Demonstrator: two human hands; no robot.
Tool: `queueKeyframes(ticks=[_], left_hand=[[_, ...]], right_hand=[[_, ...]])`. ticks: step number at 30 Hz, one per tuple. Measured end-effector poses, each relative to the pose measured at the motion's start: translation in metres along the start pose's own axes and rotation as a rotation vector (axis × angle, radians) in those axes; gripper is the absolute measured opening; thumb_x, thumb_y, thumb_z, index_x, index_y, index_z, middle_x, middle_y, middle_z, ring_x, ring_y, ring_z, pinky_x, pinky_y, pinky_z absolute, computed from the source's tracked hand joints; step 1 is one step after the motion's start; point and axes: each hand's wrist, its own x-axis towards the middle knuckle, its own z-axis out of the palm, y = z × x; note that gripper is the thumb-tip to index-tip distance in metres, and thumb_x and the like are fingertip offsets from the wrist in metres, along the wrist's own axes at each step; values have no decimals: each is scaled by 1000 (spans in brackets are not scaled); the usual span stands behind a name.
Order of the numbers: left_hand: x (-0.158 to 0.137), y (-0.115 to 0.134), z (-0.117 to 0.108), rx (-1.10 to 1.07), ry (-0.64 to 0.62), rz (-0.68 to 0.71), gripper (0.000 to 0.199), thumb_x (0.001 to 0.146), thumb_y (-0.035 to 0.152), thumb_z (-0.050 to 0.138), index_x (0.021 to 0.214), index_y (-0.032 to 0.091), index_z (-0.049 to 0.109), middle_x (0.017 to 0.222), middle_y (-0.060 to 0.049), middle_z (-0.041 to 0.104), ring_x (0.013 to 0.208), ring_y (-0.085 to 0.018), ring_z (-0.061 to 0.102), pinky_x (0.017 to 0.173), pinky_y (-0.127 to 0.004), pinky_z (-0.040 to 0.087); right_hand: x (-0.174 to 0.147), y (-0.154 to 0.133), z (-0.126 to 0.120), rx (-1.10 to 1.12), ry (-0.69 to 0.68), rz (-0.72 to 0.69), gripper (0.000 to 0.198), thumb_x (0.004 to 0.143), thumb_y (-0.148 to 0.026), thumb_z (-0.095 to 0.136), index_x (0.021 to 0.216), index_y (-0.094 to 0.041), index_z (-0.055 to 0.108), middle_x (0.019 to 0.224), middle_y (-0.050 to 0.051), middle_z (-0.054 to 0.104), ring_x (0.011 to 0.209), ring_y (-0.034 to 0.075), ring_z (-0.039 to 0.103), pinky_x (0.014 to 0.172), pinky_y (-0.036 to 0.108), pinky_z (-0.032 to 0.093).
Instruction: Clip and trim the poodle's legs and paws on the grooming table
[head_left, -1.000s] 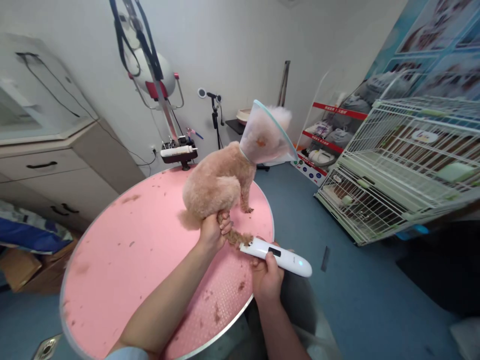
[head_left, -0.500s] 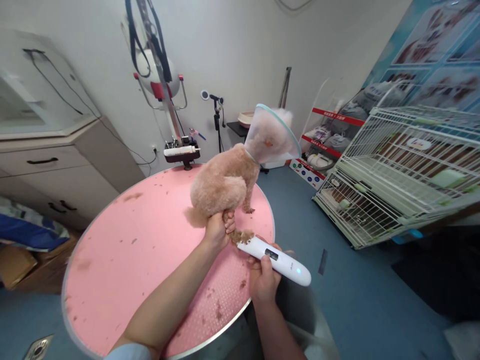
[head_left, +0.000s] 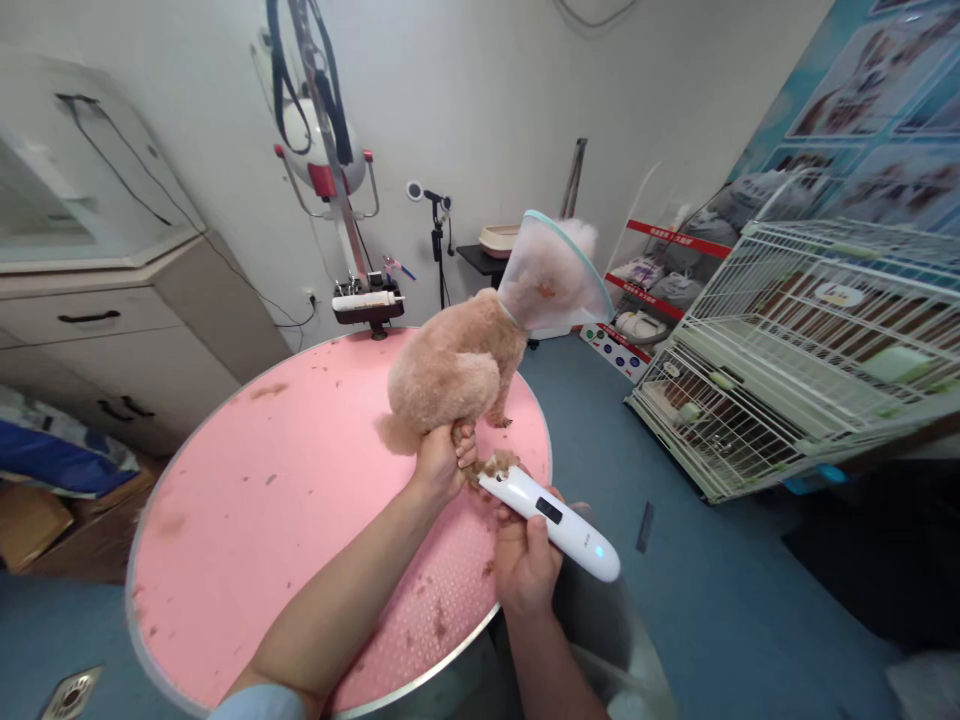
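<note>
My left hand (head_left: 439, 465) is wrapped around the dog's hind leg (head_left: 463, 440), fingers closed on it just above the paw (head_left: 499, 463), which sticks out toward me past my knuckles. My right hand (head_left: 525, 560) grips a white clipper (head_left: 551, 512), fingers curled around its middle, and I have it angled so the head end touches the paw while the tail end, with a small blue light, points down to the right.

The dog (head_left: 457, 365) is a small curly tan one, sitting at the far right part of the round pink tabletop (head_left: 285, 500) with its back to me. It wears a clear cone (head_left: 551, 275) around its head, turned to the right. Bits of clipped fur lie scattered over the tabletop.

At the far edge of the tabletop I see a clamp holding an upright pole (head_left: 330, 150), with black straps hanging from it. A white wire cage (head_left: 795, 350) stands on the blue floor (head_left: 675, 600) to the right. Grey cabinets with drawers (head_left: 112, 340) stand along the wall on the left.
</note>
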Motion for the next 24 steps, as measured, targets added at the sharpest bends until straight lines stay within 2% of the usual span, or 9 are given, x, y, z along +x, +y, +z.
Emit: queueKeyframes(ticks=[4,8,11,14,17,20,24], left_hand=[[-1,0,2,-36,-35,-1,28,88,19,38,61,15,39,50,5,36,32,-1,20,30,-13,13],[-5,4,3,-7,-58,-111,34,91,22,32,57,16,37,41,7,23,31,-3,18,31,-14,13],[-9,8,4,-4,-75,-135,32,88,19,31,57,16,36,41,6,22,31,-4,18,32,-15,13],[-11,10,5,-2,-106,-153,31,88,20,31,57,17,36,41,6,22,31,-4,18,33,-16,12],[-11,9,5,-23,-108,-141,30,87,18,30,58,16,37,42,6,23,32,-4,19,33,-16,12],[-10,8,4,-24,-136,-147,31,88,18,30,58,16,37,41,6,23,31,-4,20,34,-16,13],[-9,8,1,-16,-184,-163,30,88,20,31,59,16,38,41,6,25,31,-5,22,34,-16,14]], right_hand=[[-6,0,-9,-99,-13,-29,48,71,-45,70,109,-28,46,115,10,65,80,22,64,60,33,50],[-15,-8,-17,-131,-223,-33,52,64,-47,77,105,-27,51,115,11,65,101,30,63,77,44,53],[-20,-16,-25,-244,-280,-200,40,61,-39,81,90,-27,57,108,8,68,107,31,62,88,50,49],[-24,-19,-30,-339,-184,-332,39,58,-36,84,86,-29,57,106,6,68,104,29,63,88,48,48],[-25,-17,-28,-372,-143,-389,44,55,-37,85,88,-30,56,107,6,67,103,28,64,87,46,50],[-23,-15,-23,-420,-204,-465,43,62,-37,83,95,-30,56,113,7,66,107,28,63,87,46,51],[-18,-15,-21,-482,-297,-703,41,76,-40,73,108,-26,54,118,11,64,109,27,63,82,44,55]])
